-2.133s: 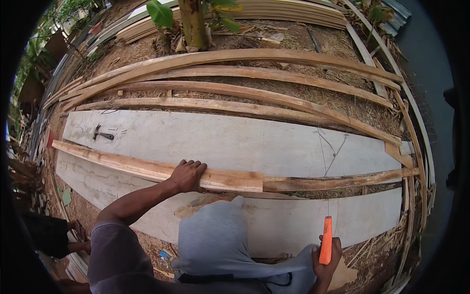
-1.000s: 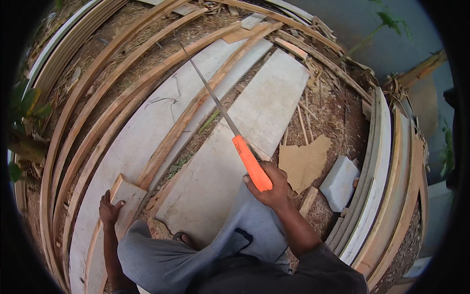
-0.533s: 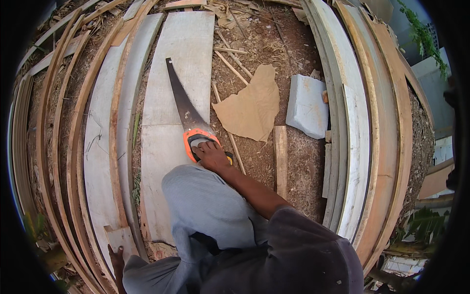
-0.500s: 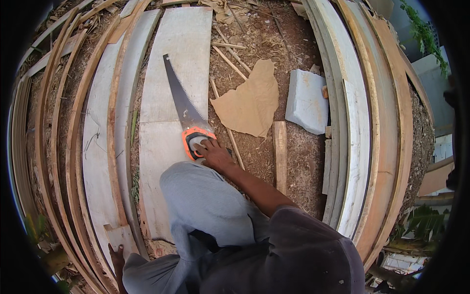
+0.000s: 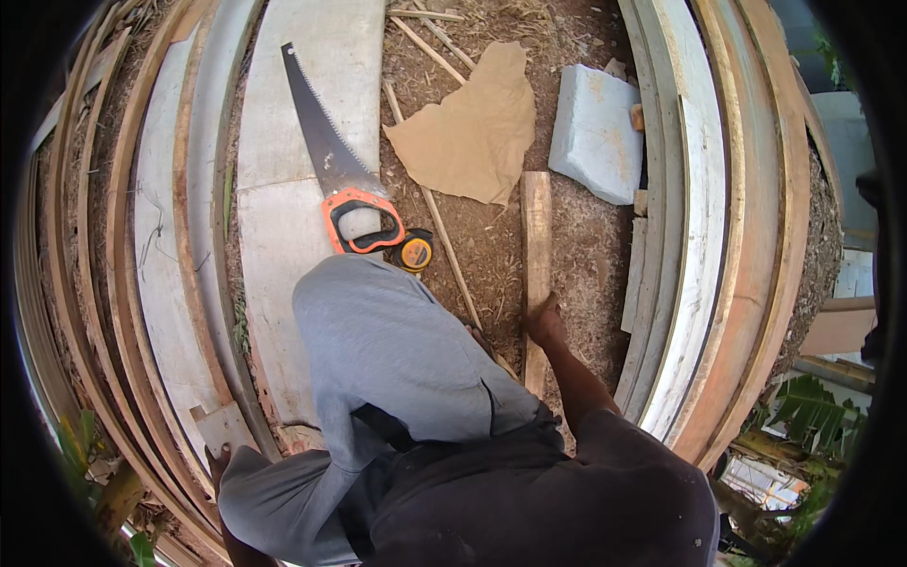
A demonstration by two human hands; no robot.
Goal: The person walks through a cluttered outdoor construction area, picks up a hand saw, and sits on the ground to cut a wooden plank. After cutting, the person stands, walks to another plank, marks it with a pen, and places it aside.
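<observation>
My right hand (image 5: pixel 545 323) is at the right edge of a narrow wood strip (image 5: pixel 536 227) lying on the ground, its fingers curled at the strip. At the lower left, my left hand (image 5: pixel 219 463), mostly hidden by my leg, holds the end of a short, notched board (image 5: pixel 225 427). A handsaw (image 5: pixel 326 156) with an orange and black handle lies on a wide pale board (image 5: pixel 283 213) beyond my knee. Beside its handle sits a yellow and black tape measure (image 5: pixel 414 252).
Long planks (image 5: pixel 184 208) lie in rows on the left, and more planks (image 5: pixel 694 246) curve along the right. A torn piece of brown cardboard (image 5: pixel 477 128) and a pale block (image 5: pixel 595 132) rest on the dirt. Thin sticks (image 5: pixel 430 203) lie near the cardboard.
My right hand has left the saw handle and moved right to the wood strip, uncovering the tape measure. The view has shifted, so the scene sits higher. My left hand stays at the short board.
</observation>
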